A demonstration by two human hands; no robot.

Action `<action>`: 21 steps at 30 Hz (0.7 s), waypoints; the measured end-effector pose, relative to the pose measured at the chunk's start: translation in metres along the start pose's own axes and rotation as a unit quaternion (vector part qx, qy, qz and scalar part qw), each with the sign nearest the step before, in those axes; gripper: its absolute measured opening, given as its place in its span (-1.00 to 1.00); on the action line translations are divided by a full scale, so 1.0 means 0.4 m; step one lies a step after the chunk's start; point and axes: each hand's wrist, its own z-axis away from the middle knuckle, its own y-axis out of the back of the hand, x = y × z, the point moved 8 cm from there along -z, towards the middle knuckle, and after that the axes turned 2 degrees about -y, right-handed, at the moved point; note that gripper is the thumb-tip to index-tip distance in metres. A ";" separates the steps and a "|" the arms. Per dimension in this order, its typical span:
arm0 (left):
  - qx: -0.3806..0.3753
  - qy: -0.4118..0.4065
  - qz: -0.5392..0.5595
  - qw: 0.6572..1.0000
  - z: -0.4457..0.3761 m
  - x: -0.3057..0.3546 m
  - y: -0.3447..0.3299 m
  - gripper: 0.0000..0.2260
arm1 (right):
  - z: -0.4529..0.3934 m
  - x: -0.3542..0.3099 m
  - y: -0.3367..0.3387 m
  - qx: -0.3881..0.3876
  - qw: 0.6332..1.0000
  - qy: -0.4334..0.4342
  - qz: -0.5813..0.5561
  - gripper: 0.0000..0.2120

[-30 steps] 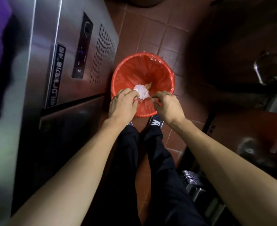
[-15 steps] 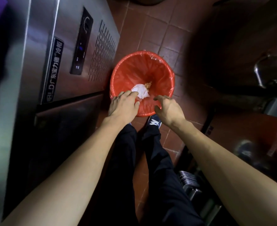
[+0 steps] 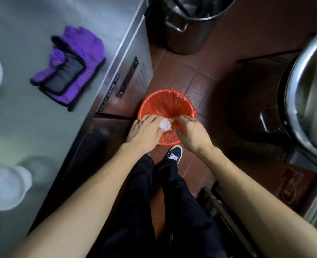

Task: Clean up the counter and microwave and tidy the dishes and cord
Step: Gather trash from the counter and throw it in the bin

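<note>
Two hands over one red bin [image 3: 180, 101] on the tiled floor: the left hand [image 3: 144, 133] has its grip curled on one white wad [image 3: 165, 124] above the bin's near edge; the right hand [image 3: 192, 134] pinches an orange scrap [image 3: 171, 120] beside it. On the bench [image 3: 23, 25]: one purple mitt [image 3: 70, 66], two white bowls [image 3: 6, 187]. Two steel pots [image 3: 189, 25]. The cabinet's label is too blurred to read
</note>
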 end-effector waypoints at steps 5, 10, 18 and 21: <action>0.083 0.026 0.027 0.996 0.118 0.003 0.142 -0.55 | 0.058 -0.144 0.116 0.030 0.998 0.060 -0.012 -0.52; 0.160 0.059 0.050 0.984 0.228 -0.049 0.254 -0.57 | 0.092 -0.306 0.165 0.038 0.989 0.139 0.013 -0.56; 0.274 0.124 0.069 0.951 0.461 -0.206 0.383 -0.60 | 0.144 -0.609 0.167 0.049 0.968 0.242 0.048 -0.47; 0.307 0.150 0.086 0.936 0.572 -0.291 0.403 -0.62 | 0.170 -0.732 0.126 0.038 0.958 0.281 0.043 -0.50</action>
